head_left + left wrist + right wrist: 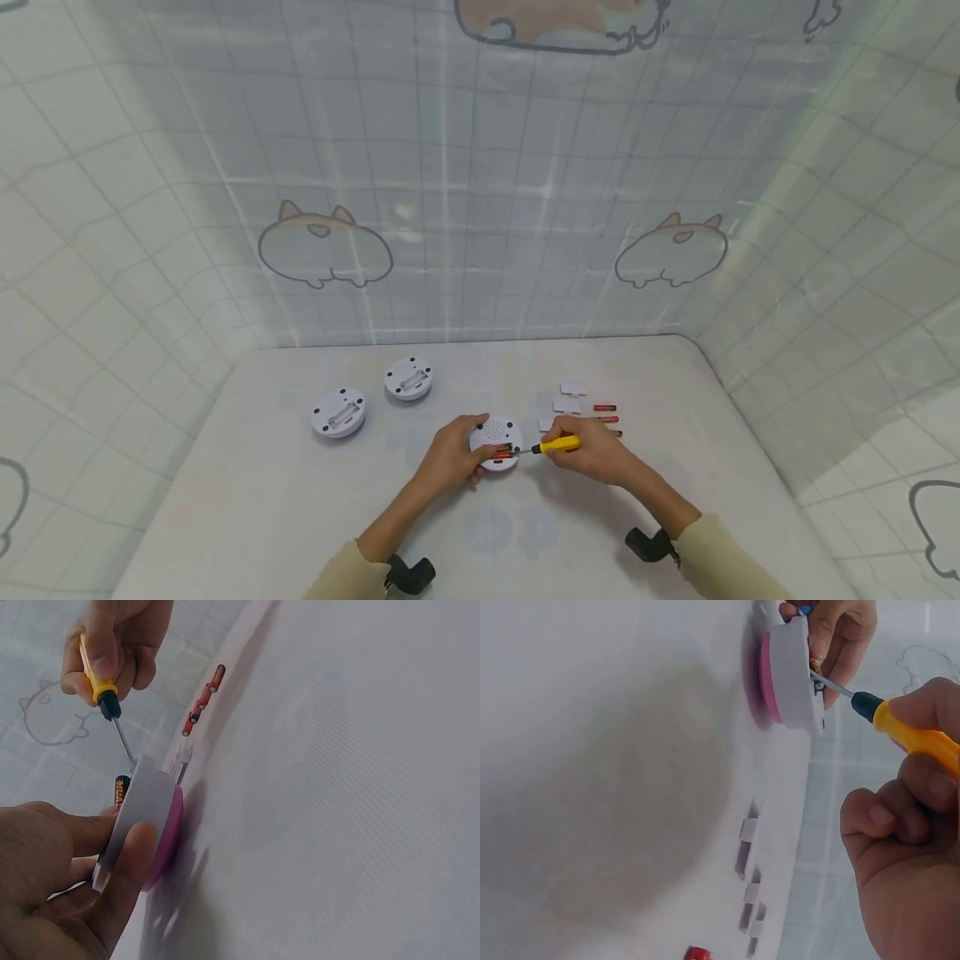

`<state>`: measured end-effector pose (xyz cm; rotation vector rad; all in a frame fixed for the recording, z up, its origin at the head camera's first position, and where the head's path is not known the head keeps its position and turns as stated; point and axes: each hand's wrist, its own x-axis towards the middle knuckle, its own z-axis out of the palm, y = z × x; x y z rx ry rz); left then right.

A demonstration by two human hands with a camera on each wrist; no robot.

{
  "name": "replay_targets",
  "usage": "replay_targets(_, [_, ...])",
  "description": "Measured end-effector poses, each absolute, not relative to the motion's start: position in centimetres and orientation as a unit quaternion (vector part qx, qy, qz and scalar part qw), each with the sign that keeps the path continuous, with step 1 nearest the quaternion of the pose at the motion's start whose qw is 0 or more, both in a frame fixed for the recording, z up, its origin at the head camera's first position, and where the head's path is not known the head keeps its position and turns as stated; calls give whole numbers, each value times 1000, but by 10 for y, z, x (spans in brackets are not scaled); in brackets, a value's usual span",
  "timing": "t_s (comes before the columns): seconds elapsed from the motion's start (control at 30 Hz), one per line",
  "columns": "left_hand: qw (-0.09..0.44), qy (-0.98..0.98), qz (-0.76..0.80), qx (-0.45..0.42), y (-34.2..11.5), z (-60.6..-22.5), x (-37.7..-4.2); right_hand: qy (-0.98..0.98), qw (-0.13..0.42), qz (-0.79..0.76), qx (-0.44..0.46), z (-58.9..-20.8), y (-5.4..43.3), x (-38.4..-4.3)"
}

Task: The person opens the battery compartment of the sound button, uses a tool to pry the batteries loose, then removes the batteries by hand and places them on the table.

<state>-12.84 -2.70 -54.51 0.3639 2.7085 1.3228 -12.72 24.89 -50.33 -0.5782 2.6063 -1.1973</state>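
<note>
My left hand (448, 458) grips a round white device (495, 430) by its edge, thumb over the battery compartment. Red-and-black batteries (502, 455) sit in that compartment; the left wrist view shows one battery (121, 787) sticking up past the rim. The pink side of the device (767, 679) faces the tabletop. In my right hand (596, 454) is a yellow-handled screwdriver (562, 444), pinched by the handle. Its metal shaft (834, 685) reaches into the compartment beside the batteries; exactly what the tip touches is hidden.
Two more white round devices, a nearer one (339, 412) and a farther one (408, 379), lie at the left with battery slots facing up. Small white covers (573, 388) and several loose batteries (604, 407) lie beyond my right hand. Patterned curtain walls (480, 275) border the white table (247, 500).
</note>
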Motion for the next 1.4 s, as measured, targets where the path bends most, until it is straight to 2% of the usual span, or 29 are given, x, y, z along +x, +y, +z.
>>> replay_targets(0.87, [89,857,495,111,-25,-537,-132,932,100,-283,-202,-472,223,-126])
replay_targets(1.1, [65,874,468,110,-26,-539,-131,935,96,-274,-202,-469,221,-126])
replay_targets(1.27, [86,849,513,98,-26,-540,-129,938,96,-274,-190,-466,220,-124])
replay_targets(1.4, [76,857,500,99,-24,-541,-128,940,96,-274,-180,-466,220,-122])
